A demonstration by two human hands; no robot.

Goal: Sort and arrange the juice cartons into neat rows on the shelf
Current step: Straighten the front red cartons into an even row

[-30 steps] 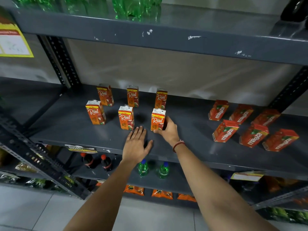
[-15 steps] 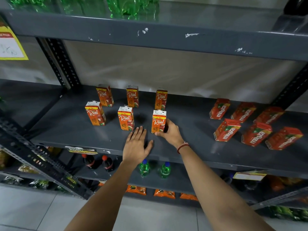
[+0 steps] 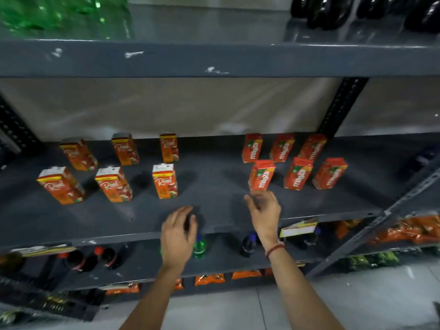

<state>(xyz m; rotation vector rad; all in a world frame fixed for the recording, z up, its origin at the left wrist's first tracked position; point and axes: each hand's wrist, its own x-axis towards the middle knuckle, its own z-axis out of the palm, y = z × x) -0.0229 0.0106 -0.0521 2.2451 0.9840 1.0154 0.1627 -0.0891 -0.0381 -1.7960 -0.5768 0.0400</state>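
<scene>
- Six Real juice cartons [image 3: 164, 181] stood at the left of the grey shelf [image 3: 214, 217], three at the back and three in front, upright and evenly spaced (this group looked finished, as far as one could judge).
- The left hand [image 3: 177, 232] hung over the shelf's front edge, fingers loosely curled and holding nothing.
- The right hand [image 3: 264, 210] was raised just below the nearest Maaza carton [image 3: 261, 175], fingers [image 3: 250, 201] half open and empty; blur made it unclear whether they touched the carton.
- Six Maaza cartons [image 3: 297, 173] stood at the right, again three behind three, all tilted in this wide-angle view and close together.
- Judged from this, sorting by brand was done; what remained was probably squaring the Maaza rows.
</scene>
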